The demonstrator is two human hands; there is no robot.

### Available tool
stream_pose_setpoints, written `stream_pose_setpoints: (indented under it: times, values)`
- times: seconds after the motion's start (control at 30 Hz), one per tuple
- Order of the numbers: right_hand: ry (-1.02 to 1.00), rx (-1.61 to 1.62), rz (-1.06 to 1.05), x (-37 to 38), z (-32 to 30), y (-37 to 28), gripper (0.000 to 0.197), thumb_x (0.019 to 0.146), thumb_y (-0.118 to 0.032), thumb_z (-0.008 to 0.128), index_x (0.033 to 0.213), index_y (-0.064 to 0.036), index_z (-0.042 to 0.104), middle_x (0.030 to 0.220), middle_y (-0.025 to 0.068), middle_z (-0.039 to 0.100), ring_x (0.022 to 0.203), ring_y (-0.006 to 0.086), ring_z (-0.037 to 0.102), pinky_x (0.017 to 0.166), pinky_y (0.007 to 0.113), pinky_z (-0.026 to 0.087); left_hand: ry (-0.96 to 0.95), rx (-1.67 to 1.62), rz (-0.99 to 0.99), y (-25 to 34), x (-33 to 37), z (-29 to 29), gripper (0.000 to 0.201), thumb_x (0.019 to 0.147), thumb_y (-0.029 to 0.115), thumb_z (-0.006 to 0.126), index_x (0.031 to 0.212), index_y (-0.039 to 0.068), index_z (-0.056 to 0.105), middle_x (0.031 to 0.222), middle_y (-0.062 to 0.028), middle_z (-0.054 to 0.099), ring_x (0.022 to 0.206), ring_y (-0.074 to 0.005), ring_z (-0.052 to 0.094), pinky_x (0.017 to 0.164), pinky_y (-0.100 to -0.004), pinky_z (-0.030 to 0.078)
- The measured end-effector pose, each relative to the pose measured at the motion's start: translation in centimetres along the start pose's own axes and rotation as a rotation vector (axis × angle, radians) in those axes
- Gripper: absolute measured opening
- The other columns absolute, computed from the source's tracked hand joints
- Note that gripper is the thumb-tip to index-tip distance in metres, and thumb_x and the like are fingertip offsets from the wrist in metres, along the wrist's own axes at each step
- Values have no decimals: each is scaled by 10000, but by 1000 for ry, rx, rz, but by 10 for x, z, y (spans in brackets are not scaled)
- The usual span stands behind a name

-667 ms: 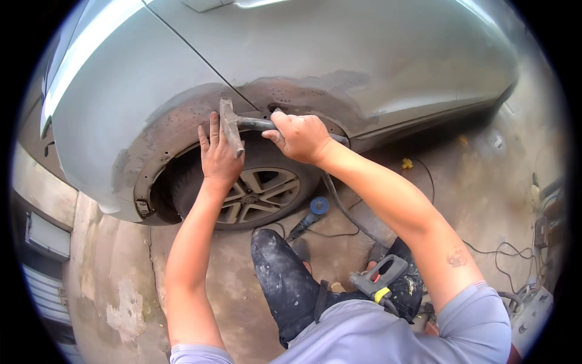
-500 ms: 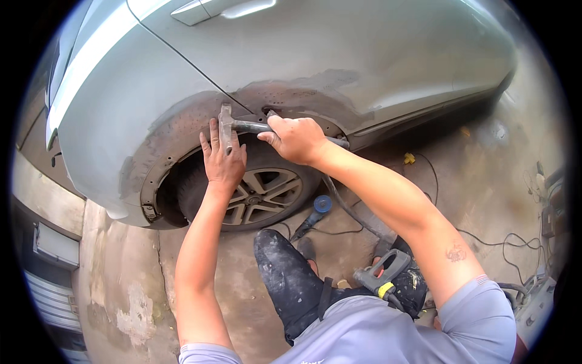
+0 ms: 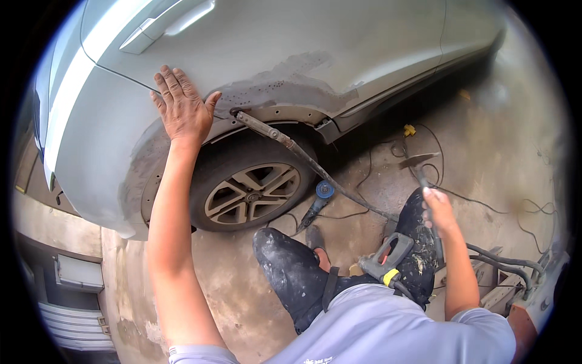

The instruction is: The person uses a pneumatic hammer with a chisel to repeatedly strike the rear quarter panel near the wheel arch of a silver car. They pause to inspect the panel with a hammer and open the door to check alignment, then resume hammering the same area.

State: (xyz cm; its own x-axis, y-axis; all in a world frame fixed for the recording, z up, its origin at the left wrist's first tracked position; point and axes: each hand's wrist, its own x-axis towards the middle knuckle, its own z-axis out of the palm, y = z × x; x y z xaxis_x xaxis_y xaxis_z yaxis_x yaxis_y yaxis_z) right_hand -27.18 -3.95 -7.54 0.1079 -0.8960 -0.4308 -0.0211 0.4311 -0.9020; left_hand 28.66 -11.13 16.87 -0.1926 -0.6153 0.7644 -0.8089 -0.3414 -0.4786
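Note:
My left hand (image 3: 180, 108) lies flat, palm down, on the silver car's rear panel (image 3: 339, 54), just above the wheel arch and beside a sanded grey patch (image 3: 285, 88). It holds nothing. My right hand (image 3: 438, 209) is low at the right, over my knee, closed around the handle of a body hammer (image 3: 419, 162) whose head points up. A long metal tool (image 3: 262, 128) with a dark cable is stuck to the arch edge, and no hand touches it. Below it is the alloy wheel (image 3: 251, 191).
An angle grinder with a blue disc (image 3: 322, 191) lies on the concrete by the tyre. A grey tool with a yellow band (image 3: 387, 266) rests on my dark, paint-spattered trousers. Cables (image 3: 485, 206) trail over the floor at the right, toward equipment (image 3: 533, 285) at the edge.
Both hands have left the wheel arch. My left hand has let go of the flat block and moved up onto the panel. My right hand has swung down right and now holds a hammer.

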Motion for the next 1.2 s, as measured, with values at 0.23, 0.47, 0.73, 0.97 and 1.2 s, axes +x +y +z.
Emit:
stream_pose_setpoints:
  times: [0.23,0.47,0.73,0.97,1.2]
  values:
    - [346,540,444,35,-155,173,139,924,-147,621,830,-132,520,610,-37,491,446,88,474,381,229,416,42,-30,-89,54,40,13,1021,976,688,506,1591,-84,241,1678,-314,170,1571,-481,115,1238,-648,117]
    - [185,570,948,-70,-150,271,148,860,-78,626,752,-60,527,573,29,536,398,109,485,359,230,459,130,18,-73,74,54,21,1041,980,751,407,1620,-44,203,1694,-296,142,1585,-455,87,1247,-638,93]
    - [-37,338,1159,-45,-204,413,165,909,-151,612,769,-100,541,623,6,548,497,124,576,426,270,490,-288,-10,166,211,18,2,861,1042,625,445,1588,-31,327,1682,-264,235,1574,-419,187,1254,-571,183]
    - [429,515,921,-71,-156,450,135,957,-90,590,833,-88,535,632,45,542,502,126,546,453,270,496,-295,-829,437,209,-174,-54,362,987,142,652,1318,-3,644,1551,-183,509,1496,-415,383,1225,-571,273]
    - [502,919,777,-49,-176,441,149,983,-176,643,924,-99,529,610,28,489,480,172,503,410,329,419,-682,-400,-204,102,-368,-18,407,1039,244,608,1253,-101,642,1406,-285,587,1328,-475,510,1112,-528,411]
